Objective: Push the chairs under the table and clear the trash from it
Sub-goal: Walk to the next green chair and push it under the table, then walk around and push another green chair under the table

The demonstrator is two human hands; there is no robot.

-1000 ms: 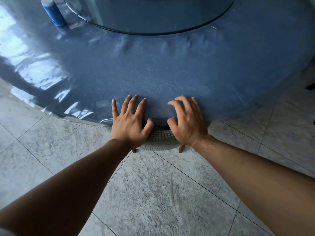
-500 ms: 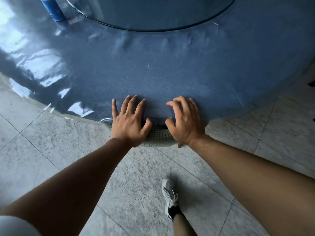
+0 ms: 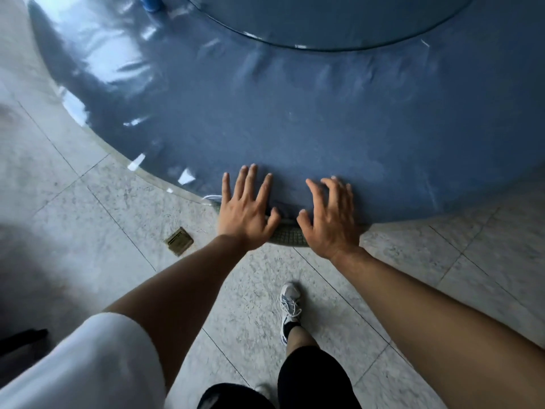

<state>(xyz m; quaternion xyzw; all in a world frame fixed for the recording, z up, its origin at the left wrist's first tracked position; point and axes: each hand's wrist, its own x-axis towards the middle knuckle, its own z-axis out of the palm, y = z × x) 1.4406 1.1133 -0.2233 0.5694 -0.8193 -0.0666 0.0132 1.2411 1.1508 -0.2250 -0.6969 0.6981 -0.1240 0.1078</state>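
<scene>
Both the left hand and right hand lie spread-fingered, gripping nothing, on the chair top, which runs three-to-nine between them, tucked toward twelve beneath the table edge, equally near each

Chair tucked almost fully under the near edge of the table, only its back showing. Left hand and right hand side by side at that edge, above the chair back. Floor plate left of the chair; shoe behind it.
</scene>
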